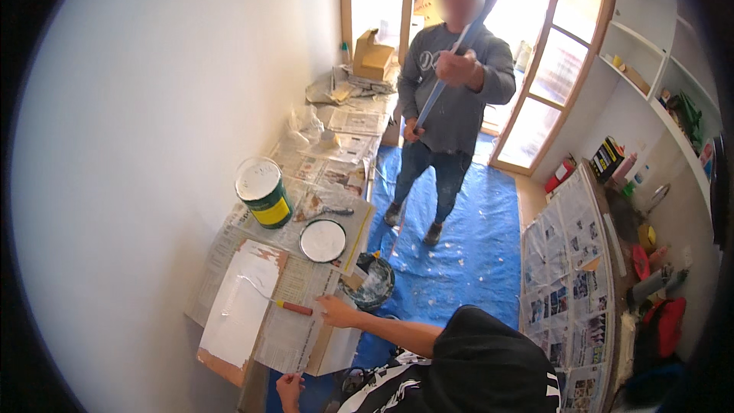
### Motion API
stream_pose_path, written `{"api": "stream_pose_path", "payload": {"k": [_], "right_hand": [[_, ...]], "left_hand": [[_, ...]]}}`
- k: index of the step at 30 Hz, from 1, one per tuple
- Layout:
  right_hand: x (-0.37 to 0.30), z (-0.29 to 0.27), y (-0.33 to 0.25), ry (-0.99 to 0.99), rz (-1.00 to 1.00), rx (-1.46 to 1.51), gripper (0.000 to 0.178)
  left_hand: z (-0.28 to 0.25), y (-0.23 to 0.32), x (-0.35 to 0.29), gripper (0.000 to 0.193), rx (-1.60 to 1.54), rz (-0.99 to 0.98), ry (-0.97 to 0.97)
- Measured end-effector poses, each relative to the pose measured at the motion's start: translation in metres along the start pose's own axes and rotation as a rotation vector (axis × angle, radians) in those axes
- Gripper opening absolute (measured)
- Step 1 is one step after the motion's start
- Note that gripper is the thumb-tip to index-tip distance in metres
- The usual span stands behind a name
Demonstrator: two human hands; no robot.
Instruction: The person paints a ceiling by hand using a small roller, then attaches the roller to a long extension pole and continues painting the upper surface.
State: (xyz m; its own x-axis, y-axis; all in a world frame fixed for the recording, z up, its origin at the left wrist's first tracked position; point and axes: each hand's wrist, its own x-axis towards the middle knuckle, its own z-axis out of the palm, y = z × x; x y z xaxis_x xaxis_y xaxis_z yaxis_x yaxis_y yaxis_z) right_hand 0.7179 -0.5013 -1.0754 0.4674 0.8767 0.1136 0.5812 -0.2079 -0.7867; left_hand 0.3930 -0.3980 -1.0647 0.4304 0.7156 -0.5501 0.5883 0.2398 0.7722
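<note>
A paint roller frame point(294, 307) with a bent wire and a red-orange handle lies across a white-painted board point(237, 313) with bare brown ends. My right hand point(338, 312) reaches over the newspaper, its fingertips just short of the handle's end. It holds nothing that I can see. My left hand point(289, 391) is at the near edge of the covered table, fingers loosely bent and apart, with nothing visible in it. Beyond the board stand an open green paint bucket point(271, 210) with a yellow label and a round, white-coated lid point(323, 241). A paint-crusted brush point(313, 208) lies between them.
A dark paint-smeared tub point(371, 283) stands beside the table on blue floor sheeting point(466, 252). Another person point(459, 84) stands ahead holding a long pole point(466, 42). A newspaper-covered counter point(566, 275) with bottles and tools runs along the right. A cardboard box point(373, 57) sits farther back.
</note>
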Motion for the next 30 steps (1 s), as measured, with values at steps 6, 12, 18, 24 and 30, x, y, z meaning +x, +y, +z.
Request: {"api": "stream_pose_path", "payload": {"k": [6,12,18,24,30], "right_hand": [[-0.064,-0.111,0.077,0.148,0.208,-0.129,0.040],[-0.107,-0.199,0.137,-0.117,0.252,0.010,0.047],[-0.129,-0.225,0.186,-0.048,-0.311,-0.061,0.025],[-0.178,-0.324,0.087,0.059,-0.462,-0.012,0.025],[-0.161,-0.427,0.039,0.297,-0.650,0.115,0.016]], "left_hand": [[0.031,-0.001,-0.022,0.023,0.074,0.035,0.081],[0.133,-0.080,-0.058,0.018,0.113,0.224,0.421],[0.276,-0.117,-0.152,0.016,-0.068,0.235,0.561],[0.351,-0.164,-0.243,0.016,-0.209,0.129,0.577],[0.395,-0.078,-0.362,0.018,-0.430,0.181,0.555]]}}
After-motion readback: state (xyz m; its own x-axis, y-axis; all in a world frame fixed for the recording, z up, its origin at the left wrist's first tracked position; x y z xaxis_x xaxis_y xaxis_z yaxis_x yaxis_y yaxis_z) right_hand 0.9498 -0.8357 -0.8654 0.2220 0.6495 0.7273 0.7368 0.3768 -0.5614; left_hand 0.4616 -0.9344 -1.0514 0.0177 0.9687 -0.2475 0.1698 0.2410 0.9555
